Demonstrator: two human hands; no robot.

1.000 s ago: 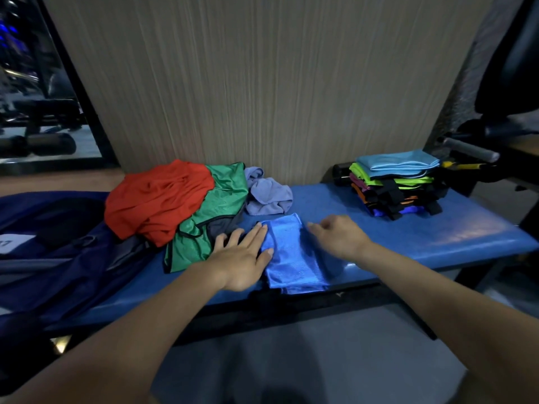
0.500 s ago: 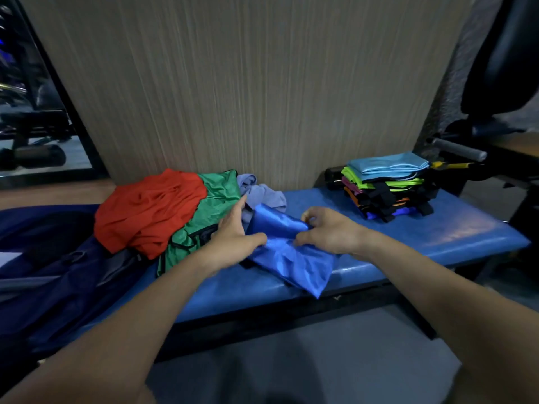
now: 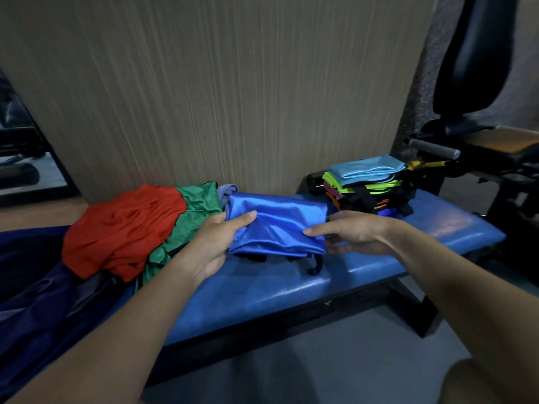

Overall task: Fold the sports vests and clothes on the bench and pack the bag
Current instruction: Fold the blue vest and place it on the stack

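Now, hands: left hand (image 3: 214, 240) and right hand (image 3: 354, 236) hold the folded blue vest (image 3: 277, 227) between them, above the bench (image 3: 306, 284).
Left grip: thumb on top, fingers beneath, pinching the left end.
Right grip: thumb on the near right corner, fingers underneath.
Unfolded pile: red garment (image 3: 122, 225) and green vest (image 3: 192, 211), on the left.
Folded stack (image 3: 367, 182): far right of the bench.
Bag (image 3: 35, 301): dark blue, at the left end.

One folded stack (image 3: 368, 183), four loose garments (image 3: 277, 227).
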